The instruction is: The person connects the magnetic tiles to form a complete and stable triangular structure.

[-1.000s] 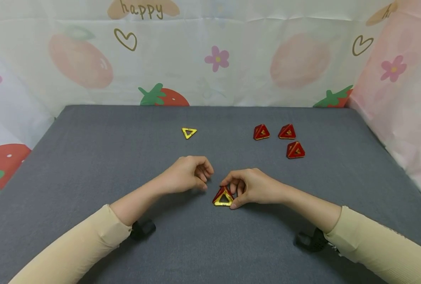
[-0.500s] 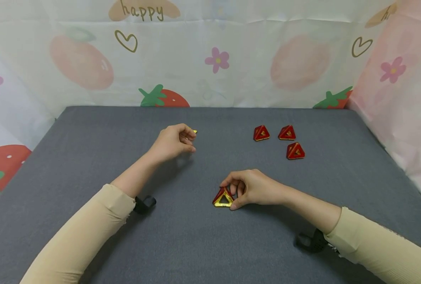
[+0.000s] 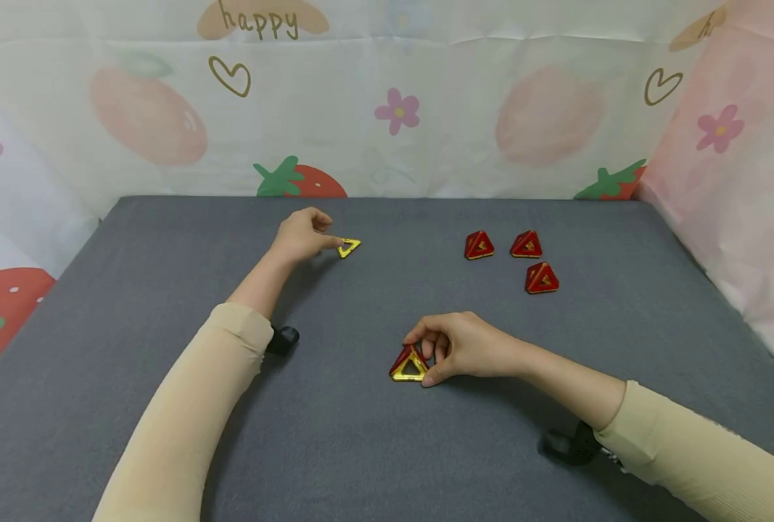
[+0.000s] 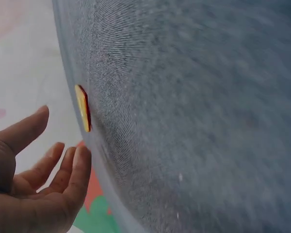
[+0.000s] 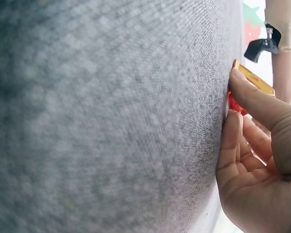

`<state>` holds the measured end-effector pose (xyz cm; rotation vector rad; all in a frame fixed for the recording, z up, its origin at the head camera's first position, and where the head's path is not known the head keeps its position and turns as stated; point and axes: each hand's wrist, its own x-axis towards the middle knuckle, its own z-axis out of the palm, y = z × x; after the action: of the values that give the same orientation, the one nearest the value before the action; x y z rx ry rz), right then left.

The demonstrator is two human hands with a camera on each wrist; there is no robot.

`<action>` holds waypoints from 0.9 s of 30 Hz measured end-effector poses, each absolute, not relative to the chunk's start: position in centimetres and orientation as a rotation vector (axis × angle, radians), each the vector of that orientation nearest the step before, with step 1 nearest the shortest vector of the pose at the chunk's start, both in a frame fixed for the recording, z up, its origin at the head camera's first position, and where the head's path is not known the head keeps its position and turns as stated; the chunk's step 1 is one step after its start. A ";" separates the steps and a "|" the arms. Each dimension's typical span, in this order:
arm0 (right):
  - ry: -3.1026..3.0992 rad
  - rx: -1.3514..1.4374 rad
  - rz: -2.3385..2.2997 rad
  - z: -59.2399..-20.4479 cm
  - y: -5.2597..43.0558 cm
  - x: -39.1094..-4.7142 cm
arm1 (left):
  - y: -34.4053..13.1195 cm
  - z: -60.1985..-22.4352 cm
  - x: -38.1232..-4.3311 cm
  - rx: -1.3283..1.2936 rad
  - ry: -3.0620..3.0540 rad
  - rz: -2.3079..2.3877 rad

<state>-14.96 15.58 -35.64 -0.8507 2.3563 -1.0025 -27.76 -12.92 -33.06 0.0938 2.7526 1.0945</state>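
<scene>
A flat triangular magnetic tile [image 3: 352, 250], yellow on top with a red underside edge, lies at the back of the table, left of centre. My left hand [image 3: 302, 235] is beside its left side, thumb tip close to it. In the left wrist view thumb and fingers are spread apart, with a gap to the tile [image 4: 82, 108]. Nearer the front, my right hand [image 3: 468, 344] pinches a small pyramid of red and yellow magnetic tiles [image 3: 400, 359] by its right side, thumb low and index finger at the top. The pyramid stands on the cloth; its right face is hidden by the fingers.
Three red pyramids stand at the back right: one on the left [image 3: 479, 245], one on the right [image 3: 526, 244] and one slightly nearer [image 3: 542, 278]. A grey cloth [image 3: 165, 290] covers the table. A printed curtain [image 3: 452, 72] hangs behind it.
My left hand has moved from near the pyramid away to the back left, passing over the yellow tile and coming to its left side. The right hand has stayed on the pyramid.
</scene>
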 end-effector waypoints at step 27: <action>2.346 -0.847 -1.006 -35.8 15.6 -15.0 | -13.0 -35.5 -28.8 0.323 2.716 0.949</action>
<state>-15.02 15.64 -35.85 -0.8470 2.3463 -1.0061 -28.80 -13.02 -35.51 0.3232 2.7165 0.9490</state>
